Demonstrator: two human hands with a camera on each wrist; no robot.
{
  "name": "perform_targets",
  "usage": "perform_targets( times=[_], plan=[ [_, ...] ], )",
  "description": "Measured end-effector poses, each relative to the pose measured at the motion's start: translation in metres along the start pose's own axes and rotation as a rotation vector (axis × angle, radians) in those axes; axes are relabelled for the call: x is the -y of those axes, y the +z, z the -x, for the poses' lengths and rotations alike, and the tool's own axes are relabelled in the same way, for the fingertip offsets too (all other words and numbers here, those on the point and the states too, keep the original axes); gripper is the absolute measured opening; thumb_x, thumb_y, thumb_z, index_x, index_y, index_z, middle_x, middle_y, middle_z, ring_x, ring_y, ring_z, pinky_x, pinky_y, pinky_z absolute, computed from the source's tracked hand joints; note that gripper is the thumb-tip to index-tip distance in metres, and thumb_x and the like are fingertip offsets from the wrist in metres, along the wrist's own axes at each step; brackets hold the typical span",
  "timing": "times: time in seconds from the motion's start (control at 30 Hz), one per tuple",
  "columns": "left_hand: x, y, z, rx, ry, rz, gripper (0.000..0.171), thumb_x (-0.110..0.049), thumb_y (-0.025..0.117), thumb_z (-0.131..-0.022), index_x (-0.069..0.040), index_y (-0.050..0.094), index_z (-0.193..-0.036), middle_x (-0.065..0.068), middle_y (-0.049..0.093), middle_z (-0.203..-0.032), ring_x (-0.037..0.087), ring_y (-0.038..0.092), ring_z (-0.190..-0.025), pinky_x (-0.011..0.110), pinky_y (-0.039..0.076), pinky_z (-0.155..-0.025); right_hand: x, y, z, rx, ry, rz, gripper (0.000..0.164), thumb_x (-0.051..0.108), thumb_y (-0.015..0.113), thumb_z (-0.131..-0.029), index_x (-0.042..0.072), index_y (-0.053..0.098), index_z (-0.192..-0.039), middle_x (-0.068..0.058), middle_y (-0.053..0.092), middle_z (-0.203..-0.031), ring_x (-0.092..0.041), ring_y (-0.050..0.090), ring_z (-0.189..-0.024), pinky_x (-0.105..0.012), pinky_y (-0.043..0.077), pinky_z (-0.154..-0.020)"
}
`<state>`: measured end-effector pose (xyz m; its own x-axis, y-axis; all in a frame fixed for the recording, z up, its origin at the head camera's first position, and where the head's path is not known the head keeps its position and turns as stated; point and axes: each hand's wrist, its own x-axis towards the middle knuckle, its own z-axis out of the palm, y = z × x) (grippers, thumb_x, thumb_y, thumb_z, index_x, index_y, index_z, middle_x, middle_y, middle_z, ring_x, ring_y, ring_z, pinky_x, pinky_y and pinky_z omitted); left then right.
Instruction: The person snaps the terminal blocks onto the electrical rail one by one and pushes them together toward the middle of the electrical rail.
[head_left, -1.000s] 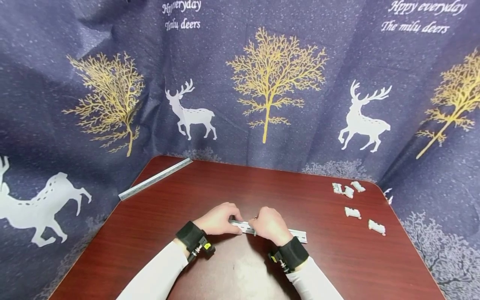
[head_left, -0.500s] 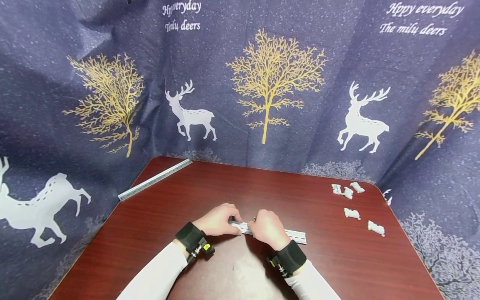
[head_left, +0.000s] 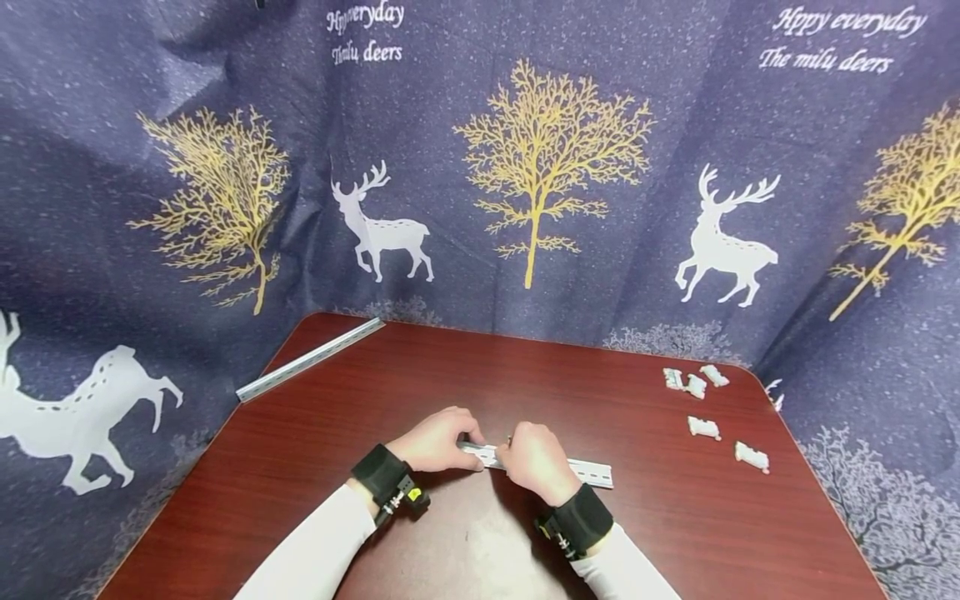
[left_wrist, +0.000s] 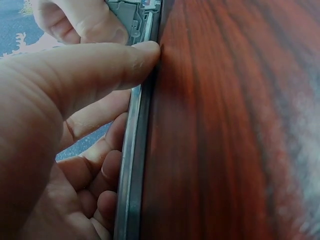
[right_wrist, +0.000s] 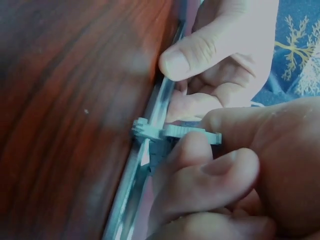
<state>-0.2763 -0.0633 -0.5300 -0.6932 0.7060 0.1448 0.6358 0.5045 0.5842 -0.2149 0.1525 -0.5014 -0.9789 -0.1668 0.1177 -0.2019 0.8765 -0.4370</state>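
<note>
A slotted metal DIN rail (head_left: 592, 472) lies crosswise on the table in front of me. My left hand (head_left: 438, 439) grips its left part, thumb along the near edge and fingers curled behind, as the left wrist view shows. Close to that thumb, my right hand (head_left: 538, 457) pinches a small grey terminal block (right_wrist: 150, 131) between thumb and fingers. The block sits across the rail in the right wrist view, its foot at the rail's edge. In the head view the right hand hides it. The left wrist view shows the block's flat side (left_wrist: 127, 22) against the rail.
A longer DIN rail (head_left: 311, 358) lies slantwise along the table's left edge. Several pale terminal blocks are scattered at the right, one (head_left: 752, 457) nearest me and another (head_left: 703, 427) behind it. A dark printed curtain (head_left: 480, 167) hangs behind the brown table (head_left: 450, 367).
My right hand has tipped slightly and shifted a little on the block, which shows less in the head view now. The left hand and the rail have stayed in place.
</note>
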Motion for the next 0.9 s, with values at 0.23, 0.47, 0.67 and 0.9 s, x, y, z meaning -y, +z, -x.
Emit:
perform_targets(
  times=[0.23, 0.47, 0.67, 0.9],
  plan=[
    [-0.0003, -0.0004, 0.0003, -0.005, 0.007, 0.003, 0.025, -0.027, 0.097, -0.081, -0.019, 0.083, -0.101, -0.008, 0.068, -0.094, 0.013, 0.059, -0.090, 0.028, 0.050, -0.081, -0.0006, 0.0021, 0.0029, -0.028, -0.035, 0.011, 0.044, 0.008, 0.074, -0.085, 0.019, 0.045, -0.054, 0.009, 0.036, -0.054, -0.017, 0.045, -0.052, -0.039, 0.045, -0.055],
    [-0.0007, 0.0003, 0.0005, -0.008, 0.003, 0.008, 0.026, -0.027, 0.097, -0.081, -0.019, 0.084, -0.102, -0.008, 0.069, -0.094, 0.012, 0.059, -0.090, 0.028, 0.051, -0.081, -0.0050, 0.0051, 0.0020, -0.043, -0.063, -0.019, 0.042, 0.010, 0.071, -0.084, 0.020, 0.045, -0.054, 0.011, 0.034, -0.053, -0.016, 0.043, -0.051, -0.042, 0.045, -0.054],
    [-0.0013, 0.0004, 0.0012, -0.008, 0.005, 0.008, 0.025, -0.027, 0.097, -0.081, -0.019, 0.084, -0.101, -0.008, 0.069, -0.094, 0.012, 0.059, -0.090, 0.028, 0.051, -0.081, -0.0044, 0.0042, 0.0033, -0.038, -0.052, -0.018, 0.042, 0.010, 0.071, -0.085, 0.020, 0.045, -0.054, 0.010, 0.035, -0.053, -0.017, 0.044, -0.052, -0.041, 0.046, -0.056],
    [-0.0007, 0.0009, 0.0016, -0.004, -0.006, 0.000, 0.024, -0.027, 0.097, -0.082, -0.022, 0.084, -0.102, -0.010, 0.068, -0.095, 0.010, 0.058, -0.090, 0.027, 0.051, -0.080, -0.0037, 0.0036, 0.0045, -0.029, -0.045, -0.022, 0.043, 0.008, 0.072, -0.086, 0.019, 0.044, -0.055, 0.010, 0.032, -0.054, -0.017, 0.042, -0.052, -0.036, 0.042, -0.056]
  ],
)
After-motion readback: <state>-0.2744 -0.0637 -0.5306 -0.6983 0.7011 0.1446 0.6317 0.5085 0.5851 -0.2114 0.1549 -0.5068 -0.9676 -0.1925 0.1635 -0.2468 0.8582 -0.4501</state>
